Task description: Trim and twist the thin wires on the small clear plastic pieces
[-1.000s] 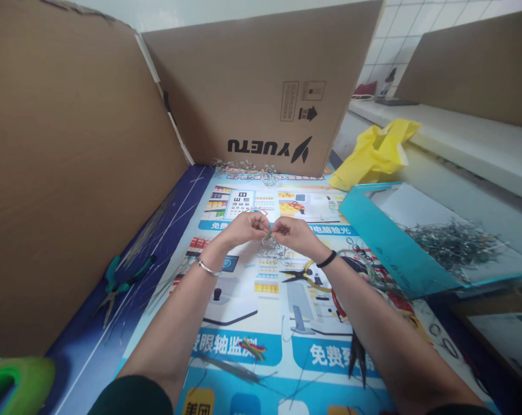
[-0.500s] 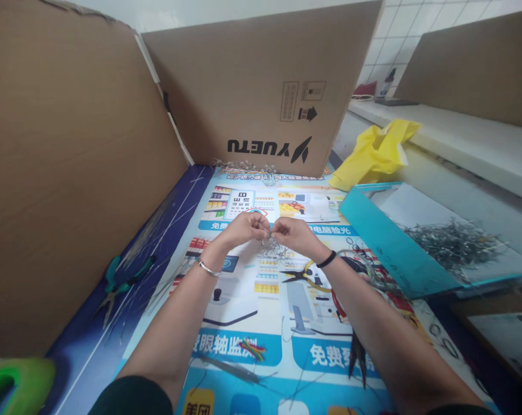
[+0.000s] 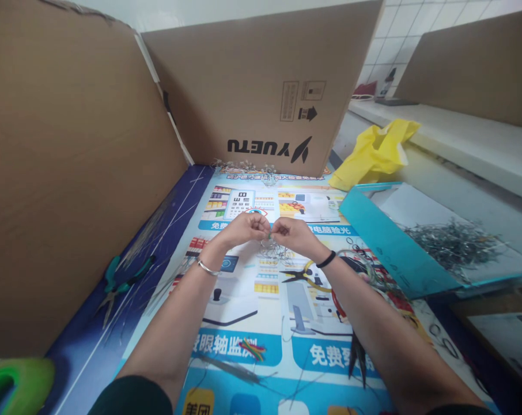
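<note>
My left hand [image 3: 245, 227] and my right hand [image 3: 292, 234] meet fingertip to fingertip above the printed poster [image 3: 252, 300]. Both are closed in a pinch on a small bundle of thin wire [image 3: 273, 246] with a green bit at the top; loops of it hang just below the fingers. A silver bangle circles my left wrist and a black band my right. Yellow-handled pliers [image 3: 305, 275] lie on the poster just under my right wrist.
Cardboard walls [image 3: 71, 161] stand at the left and back. A teal tray [image 3: 399, 248] at the right holds a heap of metal wire pieces [image 3: 453, 242]. Teal-handled pliers [image 3: 121, 279] lie at the left, coloured bands [image 3: 253, 348] near me, a yellow bag [image 3: 375, 151] behind.
</note>
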Demonstrator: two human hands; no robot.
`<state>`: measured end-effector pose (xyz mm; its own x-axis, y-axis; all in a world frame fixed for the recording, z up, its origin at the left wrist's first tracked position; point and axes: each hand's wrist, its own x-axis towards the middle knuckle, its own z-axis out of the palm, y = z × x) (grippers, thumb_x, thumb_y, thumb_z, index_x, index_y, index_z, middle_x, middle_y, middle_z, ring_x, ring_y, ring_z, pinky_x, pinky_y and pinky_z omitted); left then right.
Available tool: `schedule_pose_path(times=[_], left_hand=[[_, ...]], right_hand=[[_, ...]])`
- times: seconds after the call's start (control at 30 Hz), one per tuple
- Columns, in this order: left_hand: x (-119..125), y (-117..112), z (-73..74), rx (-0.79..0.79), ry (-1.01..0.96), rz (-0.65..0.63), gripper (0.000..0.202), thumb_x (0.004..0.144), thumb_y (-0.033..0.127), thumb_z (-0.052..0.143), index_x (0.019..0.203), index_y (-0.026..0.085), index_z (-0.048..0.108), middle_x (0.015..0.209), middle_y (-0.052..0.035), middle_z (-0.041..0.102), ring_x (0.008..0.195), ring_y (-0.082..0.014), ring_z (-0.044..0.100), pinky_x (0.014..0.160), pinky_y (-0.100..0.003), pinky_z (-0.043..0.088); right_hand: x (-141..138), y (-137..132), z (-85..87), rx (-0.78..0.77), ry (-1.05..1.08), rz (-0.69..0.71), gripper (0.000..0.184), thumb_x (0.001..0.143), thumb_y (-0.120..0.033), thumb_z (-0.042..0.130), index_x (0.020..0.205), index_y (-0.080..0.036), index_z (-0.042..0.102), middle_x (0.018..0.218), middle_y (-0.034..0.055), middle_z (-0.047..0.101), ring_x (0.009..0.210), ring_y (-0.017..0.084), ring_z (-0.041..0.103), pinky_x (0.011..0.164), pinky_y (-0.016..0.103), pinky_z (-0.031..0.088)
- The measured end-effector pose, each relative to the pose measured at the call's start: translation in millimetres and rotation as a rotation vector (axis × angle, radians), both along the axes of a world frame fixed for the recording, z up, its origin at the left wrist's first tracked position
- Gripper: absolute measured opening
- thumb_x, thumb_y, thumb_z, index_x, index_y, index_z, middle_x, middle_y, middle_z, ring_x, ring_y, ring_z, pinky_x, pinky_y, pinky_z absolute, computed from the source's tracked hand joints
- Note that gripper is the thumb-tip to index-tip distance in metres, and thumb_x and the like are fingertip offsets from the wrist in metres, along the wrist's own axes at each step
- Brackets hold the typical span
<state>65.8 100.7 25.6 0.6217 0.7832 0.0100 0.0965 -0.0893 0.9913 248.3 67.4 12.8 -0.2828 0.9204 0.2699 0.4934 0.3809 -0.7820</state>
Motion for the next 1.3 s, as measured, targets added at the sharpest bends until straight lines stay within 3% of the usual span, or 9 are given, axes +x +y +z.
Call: schedule_pose_path(times=[0.83,1.1,1.3], left_hand=[[3.4,1.0,-5.6,0.050,0.029,0.066,0.015,0.060,0.012,0.066,0.072,0.011,0.057,0.060,0.0019,0.059,0.056,-0.0075,0.056,0.055,-0.018,0.042],[4.7,0.1,-6.4,0.108,0.038,0.083,0.022,0.055,0.006,0.062,0.070,0.014,0.048,0.060,0.0067,0.052,0.053,-0.0044,0.048,0.051,-0.016,0.036],[5.6,-2.2,-4.3,0.118,0.049,0.079,0.024,0.056,0.006,0.060,0.071,0.016,0.044,0.057,0.0083,0.047,0.050,-0.0044,0.046,0.049,-0.016,0.036]], right_hand=[[-0.1,1.8,-3.6,0.043,0.003,0.011,0.004,0.067,-0.018,0.055,0.069,-0.018,0.058,0.059,-0.0033,0.058,0.053,0.009,0.051,0.049,0.020,0.039],[-4.4,-0.1,-1.1,0.144,-0.018,0.044,0.018,0.066,-0.011,0.052,0.079,-0.018,0.062,0.066,-0.0022,0.058,0.056,0.008,0.051,0.052,0.019,0.040],[-6.7,-0.7,-0.4,0.246,-0.069,0.019,0.015,0.066,-0.009,0.052,0.073,-0.017,0.063,0.067,0.0000,0.057,0.058,0.009,0.048,0.058,0.022,0.039]])
